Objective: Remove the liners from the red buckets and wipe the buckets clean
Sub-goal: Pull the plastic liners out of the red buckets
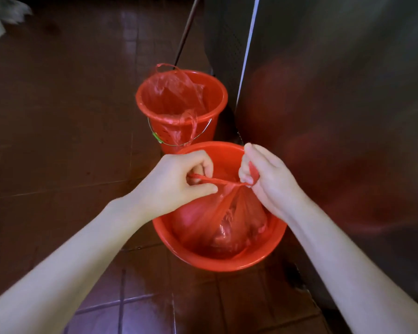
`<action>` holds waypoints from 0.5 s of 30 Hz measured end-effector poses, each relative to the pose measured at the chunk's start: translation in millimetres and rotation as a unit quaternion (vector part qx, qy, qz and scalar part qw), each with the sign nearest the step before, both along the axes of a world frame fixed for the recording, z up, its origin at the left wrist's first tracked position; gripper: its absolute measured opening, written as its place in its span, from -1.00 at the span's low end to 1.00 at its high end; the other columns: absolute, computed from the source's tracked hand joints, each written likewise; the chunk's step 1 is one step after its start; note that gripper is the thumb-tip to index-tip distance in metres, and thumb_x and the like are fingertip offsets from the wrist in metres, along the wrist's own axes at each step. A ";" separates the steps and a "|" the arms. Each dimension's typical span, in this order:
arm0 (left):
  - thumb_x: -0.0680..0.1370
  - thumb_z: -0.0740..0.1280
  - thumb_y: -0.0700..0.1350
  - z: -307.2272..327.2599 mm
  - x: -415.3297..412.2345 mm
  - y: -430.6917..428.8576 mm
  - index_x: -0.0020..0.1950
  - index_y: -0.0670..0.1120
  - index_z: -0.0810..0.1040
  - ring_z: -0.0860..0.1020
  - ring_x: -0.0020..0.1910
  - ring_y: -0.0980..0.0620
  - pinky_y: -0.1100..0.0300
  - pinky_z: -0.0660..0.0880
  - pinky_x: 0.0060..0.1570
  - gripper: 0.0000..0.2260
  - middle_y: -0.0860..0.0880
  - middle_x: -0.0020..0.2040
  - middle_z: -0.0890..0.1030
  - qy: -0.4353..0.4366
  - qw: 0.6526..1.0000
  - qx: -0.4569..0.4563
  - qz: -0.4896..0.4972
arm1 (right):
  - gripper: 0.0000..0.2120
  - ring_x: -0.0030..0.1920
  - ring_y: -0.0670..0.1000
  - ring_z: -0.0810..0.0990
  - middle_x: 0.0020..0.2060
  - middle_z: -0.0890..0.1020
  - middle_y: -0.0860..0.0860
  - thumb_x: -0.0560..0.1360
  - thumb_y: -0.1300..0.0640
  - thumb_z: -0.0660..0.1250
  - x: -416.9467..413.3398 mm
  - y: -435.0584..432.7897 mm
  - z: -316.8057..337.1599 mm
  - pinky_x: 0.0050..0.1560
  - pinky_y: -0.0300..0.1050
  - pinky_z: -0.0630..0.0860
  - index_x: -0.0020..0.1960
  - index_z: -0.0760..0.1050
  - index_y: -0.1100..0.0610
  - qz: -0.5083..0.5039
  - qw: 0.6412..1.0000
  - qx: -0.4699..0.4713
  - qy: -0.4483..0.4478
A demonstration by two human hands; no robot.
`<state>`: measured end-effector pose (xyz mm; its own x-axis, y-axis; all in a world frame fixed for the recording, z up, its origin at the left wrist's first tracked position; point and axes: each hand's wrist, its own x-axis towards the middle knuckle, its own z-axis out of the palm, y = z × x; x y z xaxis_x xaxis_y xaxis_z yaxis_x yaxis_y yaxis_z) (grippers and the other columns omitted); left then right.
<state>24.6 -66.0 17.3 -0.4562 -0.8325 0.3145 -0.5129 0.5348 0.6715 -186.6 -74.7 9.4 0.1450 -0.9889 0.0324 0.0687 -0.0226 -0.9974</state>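
Work looks early: both hands, left point(179, 179) and right point(263, 174), pinch the twisted handles of the liner point(217, 220) gathered inside the near bucket point(227, 261). The far bucket point(179, 102) keeps its liner point(174, 90); no wiping visible. Wet brown floor tiles point(58, 116), steel cabinet point(336, 116) right.

forearms: 2, bare to frame edge | left hand point(179, 180): bare | right hand point(269, 182): bare

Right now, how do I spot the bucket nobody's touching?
Find the tall grey metal cabinet on the right. By its corner stands the farther round red plastic bucket. Unlike the nearer red bucket, it shows a wire handle and an open red plastic liner.
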 end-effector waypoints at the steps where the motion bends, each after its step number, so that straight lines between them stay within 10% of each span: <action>1: 0.45 0.47 0.00 -1.6 5.6 -1.3 -0.13 0.09 0.46 0.51 -0.32 0.08 0.34 0.43 -0.28 -0.82 0.10 -0.32 0.49 -0.035 0.999 -0.035 -0.005 | -0.59 -0.38 -0.02 0.32 -0.46 0.33 0.02 0.63 -0.01 0.16 -1.1 -0.3 -2.2 -0.25 -0.16 0.30 -0.35 0.28 0.12 0.022 0.996 -0.039 0.083; 8: 0.55 0.37 -0.08 -84.6 68.6 19.9 -0.06 -0.03 0.47 0.54 -0.23 0.13 0.07 0.56 -0.20 -0.91 0.14 -0.12 0.54 -0.216 0.975 0.005 0.062 | -0.60 -0.30 0.10 0.41 -0.46 0.39 0.00 0.64 0.05 0.20 -47.9 -7.7 -72.9 -0.11 0.07 0.38 -0.36 0.28 0.08 -0.002 0.906 0.050 0.420; 15: 0.50 0.44 -0.08 -91.8 50.0 26.1 0.02 0.05 0.54 0.57 -0.08 0.18 0.19 0.55 0.01 -0.85 0.16 0.02 0.52 -0.172 0.978 0.083 0.088 | -0.84 -0.20 0.04 0.53 -0.27 0.55 -0.05 0.57 0.12 0.32 -60.7 27.0 -84.8 -0.08 0.03 0.48 -0.19 0.47 0.09 0.004 0.873 -0.034 0.486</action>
<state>74.6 -39.9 -74.5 -0.3568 -0.9340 0.0212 -0.7982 0.3166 0.5126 -247.3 -47.8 -75.4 0.1432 -0.9883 -0.0514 -0.8099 -0.0872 -0.5801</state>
